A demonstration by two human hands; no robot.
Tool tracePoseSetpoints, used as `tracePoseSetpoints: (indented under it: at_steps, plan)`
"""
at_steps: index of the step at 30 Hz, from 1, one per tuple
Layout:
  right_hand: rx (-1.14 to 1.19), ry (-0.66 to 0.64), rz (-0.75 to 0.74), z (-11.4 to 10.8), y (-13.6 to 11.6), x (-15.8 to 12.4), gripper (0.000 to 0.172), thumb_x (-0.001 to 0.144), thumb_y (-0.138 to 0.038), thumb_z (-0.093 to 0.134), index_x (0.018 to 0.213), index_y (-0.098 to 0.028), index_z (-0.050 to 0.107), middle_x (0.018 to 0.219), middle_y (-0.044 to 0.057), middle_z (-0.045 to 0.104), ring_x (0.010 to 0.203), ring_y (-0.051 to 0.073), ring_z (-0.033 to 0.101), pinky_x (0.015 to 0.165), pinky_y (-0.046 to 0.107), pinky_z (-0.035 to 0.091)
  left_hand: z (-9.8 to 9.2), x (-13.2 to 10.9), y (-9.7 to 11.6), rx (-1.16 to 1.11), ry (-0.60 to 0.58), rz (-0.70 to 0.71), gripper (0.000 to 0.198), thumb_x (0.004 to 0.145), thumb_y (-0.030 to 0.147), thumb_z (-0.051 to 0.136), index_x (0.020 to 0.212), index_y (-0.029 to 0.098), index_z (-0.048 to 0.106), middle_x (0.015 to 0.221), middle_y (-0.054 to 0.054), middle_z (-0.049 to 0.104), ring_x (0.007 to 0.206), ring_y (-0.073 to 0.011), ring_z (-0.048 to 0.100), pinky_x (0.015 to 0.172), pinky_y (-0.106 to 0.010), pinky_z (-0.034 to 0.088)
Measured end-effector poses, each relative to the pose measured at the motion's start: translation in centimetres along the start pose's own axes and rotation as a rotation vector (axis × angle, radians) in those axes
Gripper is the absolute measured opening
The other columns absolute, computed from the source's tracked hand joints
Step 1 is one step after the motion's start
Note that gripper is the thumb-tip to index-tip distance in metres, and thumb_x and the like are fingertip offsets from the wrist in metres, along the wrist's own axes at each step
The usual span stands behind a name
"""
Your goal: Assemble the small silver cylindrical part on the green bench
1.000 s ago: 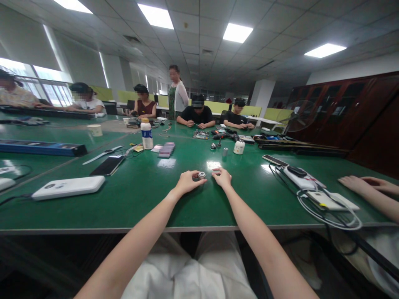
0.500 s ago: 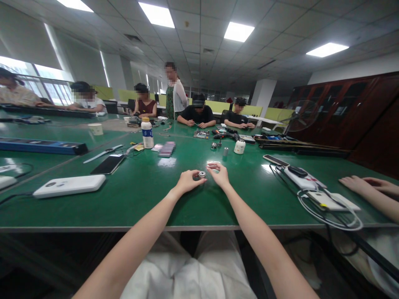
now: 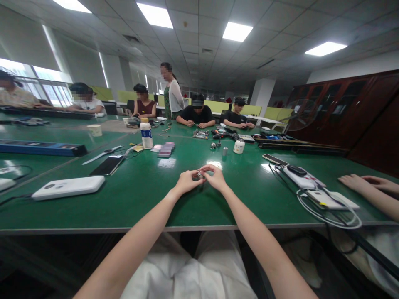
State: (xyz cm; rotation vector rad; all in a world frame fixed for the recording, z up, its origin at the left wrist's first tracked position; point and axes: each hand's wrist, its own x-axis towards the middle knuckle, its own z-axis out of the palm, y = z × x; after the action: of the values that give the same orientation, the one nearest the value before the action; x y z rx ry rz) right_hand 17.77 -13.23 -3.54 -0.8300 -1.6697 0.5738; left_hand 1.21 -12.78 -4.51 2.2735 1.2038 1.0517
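Metal part (image 3: 200,175) held between two hands

The small part is placed at the centre of the near tabletop (image 3: 174,209). The left hand's (image 3: 188,181) grip is closed around its side. The right hand (image 3: 216,178) is curved over it, with fingertips brought to its top; whether they are pinched on it cannot be told.

Handling is judged to be under way: no finished piece can be made out, and how much is left cannot be read. A silver cylinder (image 3: 225,151) is left standing untouched between one and two o'clock, near loose metal pieces (image 3: 213,145) at one.

The tabletop is green and glossy, streaked by reflections. A white power bank (image 3: 68,188) and a dark phone (image 3: 107,165) are laid at nine o'clock, a labelled bottle (image 3: 146,135) is stood at ten, and cabled devices (image 3: 301,177) are spread at three. A co-worker in black (image 3: 195,114) is seated at twelve. The room is lit by ceiling panels (image 3: 237,32) and lined by dark wooden cabinets (image 3: 352,104) at two.
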Motion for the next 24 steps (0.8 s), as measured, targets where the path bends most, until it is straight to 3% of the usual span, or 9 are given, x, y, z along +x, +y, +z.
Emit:
tracePoseSetpoints:
  at_steps: [7, 14, 20, 24]
  plan:
    - [-0.021, -0.004, 0.022, 0.1, -0.4, -0.3, 0.016, 0.078, -0.029, 0.065, 0.091, -0.022, 0.07, 0.091, 0.003, 0.075, 0.086, 0.019, 0.072, 0.083, 0.034, 0.056, 0.0, 0.1, 0.0, -0.001, -0.006, -0.002, 0.038, 0.074, 0.049, 0.067, 0.1, 0.022, 0.073, 0.09, -0.003, 0.076, 0.087, -0.0236, 0.071, 0.08, -0.03, 0.053]
    - [-0.115, 0.202, 0.085, -0.6, -0.4, 0.0, 0.023, 0.083, -0.036, 0.062, 0.101, -0.022, 0.065, 0.068, 0.0, 0.072, 0.077, 0.021, 0.073, 0.088, 0.039, 0.053, 0.0, 0.0, 0.1, -0.013, -0.01, -0.014, 0.038, 0.073, 0.053, 0.067, 0.096, 0.023, 0.073, 0.093, -0.004, 0.077, 0.088, -0.0236, 0.071, 0.08, -0.029, 0.054]
    - [-0.082, 0.051, 0.037, 0.2, -0.2, -0.4, 0.026, 0.074, -0.03, 0.071, 0.099, -0.023, 0.067, 0.085, 0.002, 0.075, 0.086, 0.021, 0.072, 0.086, 0.035, 0.054, 0.0, 0.1, 0.1, -0.008, -0.003, -0.016, 0.036, 0.072, 0.048, 0.067, 0.096, 0.021, 0.073, 0.09, -0.004, 0.076, 0.086, -0.0243, 0.071, 0.079, -0.031, 0.054]
    - [-0.102, 0.107, 0.051, 0.5, 0.2, -0.3, 0.023, 0.078, -0.03, 0.067, 0.099, -0.022, 0.066, 0.088, 0.003, 0.075, 0.087, 0.02, 0.072, 0.086, 0.034, 0.055, 0.0, 0.1, 0.3, -0.024, -0.005, -0.025, 0.036, 0.071, 0.049, 0.068, 0.095, 0.021, 0.073, 0.09, -0.004, 0.077, 0.087, -0.0242, 0.071, 0.079, -0.03, 0.054]
